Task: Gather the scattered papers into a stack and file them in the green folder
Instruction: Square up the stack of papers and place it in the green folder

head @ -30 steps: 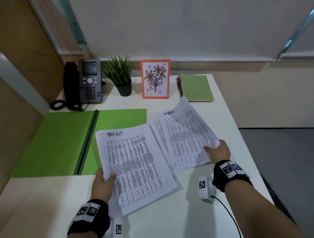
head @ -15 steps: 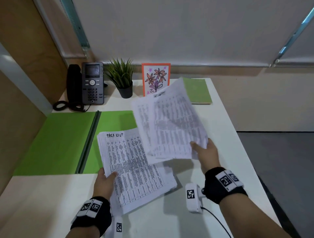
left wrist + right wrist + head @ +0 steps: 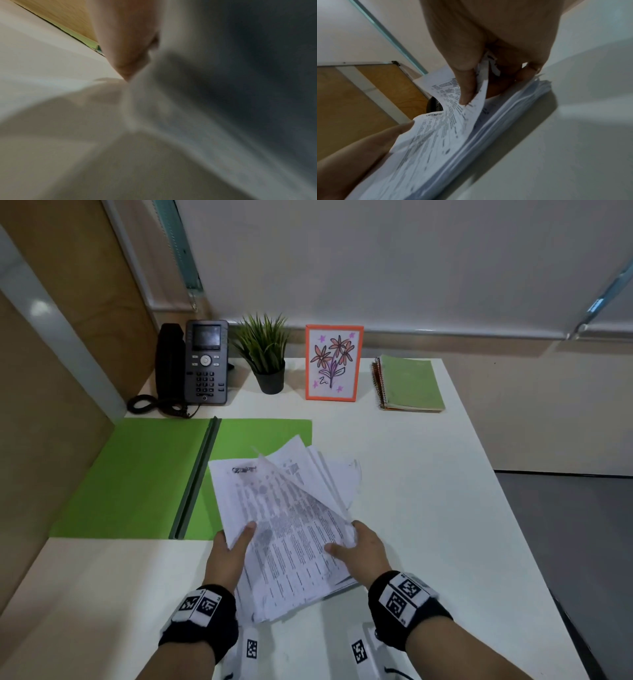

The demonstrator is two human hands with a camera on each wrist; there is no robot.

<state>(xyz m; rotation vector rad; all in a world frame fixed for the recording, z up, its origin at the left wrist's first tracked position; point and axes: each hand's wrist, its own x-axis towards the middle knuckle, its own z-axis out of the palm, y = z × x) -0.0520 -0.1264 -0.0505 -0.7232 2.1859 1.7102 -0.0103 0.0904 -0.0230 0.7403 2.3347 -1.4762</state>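
A loose stack of printed papers [image 3: 291, 522] lies at the middle of the white desk [image 3: 428, 491], its left edge overlapping the open green folder [image 3: 137, 474]. My left hand [image 3: 229, 556] grips the stack's left edge, thumb on top. My right hand [image 3: 359, 549] holds the right edge; in the right wrist view its thumb and fingers pinch the upper sheets of the papers [image 3: 447, 135]. The sheets fan out unevenly at the far end. The left wrist view is blurred, showing only part of my hand [image 3: 125, 40] against the paper [image 3: 171, 108].
Along the desk's back edge stand a black desk phone [image 3: 202, 364], a small potted plant [image 3: 267, 357], an orange-framed flower drawing [image 3: 334, 362] and a green spiral notebook [image 3: 409, 383]. A wooden partition [image 3: 51, 371] borders the left side; the desk drops to grey floor on the right.
My right hand carried its bundle of sheets leftward and down onto the pile under my left hand. Both bundles now form one uneven stack held from both sides.
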